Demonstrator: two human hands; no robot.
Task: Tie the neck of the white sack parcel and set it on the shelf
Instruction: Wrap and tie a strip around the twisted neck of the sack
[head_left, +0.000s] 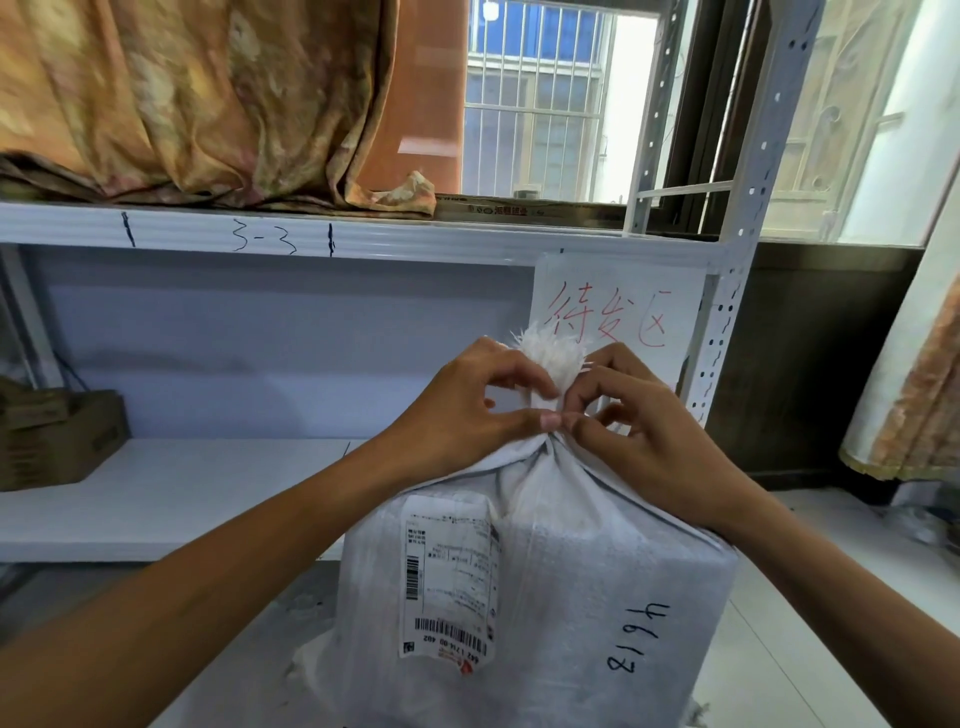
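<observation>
White sack parcel (545, 597) upright, nearest camera, in front of shelf (171, 493); what it rests on not visible. Shipping label (449, 577) on front face. Left hand (467, 410) and right hand (639, 431) meet at gathered neck (553, 374); fingers (540, 420) of both narrow, pinching bunched fabric. No tie visible. Frayed top sticks up above grip. Risk: slick woven fabric slips from pinch, neck springs open. Behind: cardboard box (57, 436) at shelf's left, handwritten sign (618, 306) on frame.

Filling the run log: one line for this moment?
phase: tying | left hand, right hand: pinching sack neck | white sack parcel: not shelved
</observation>
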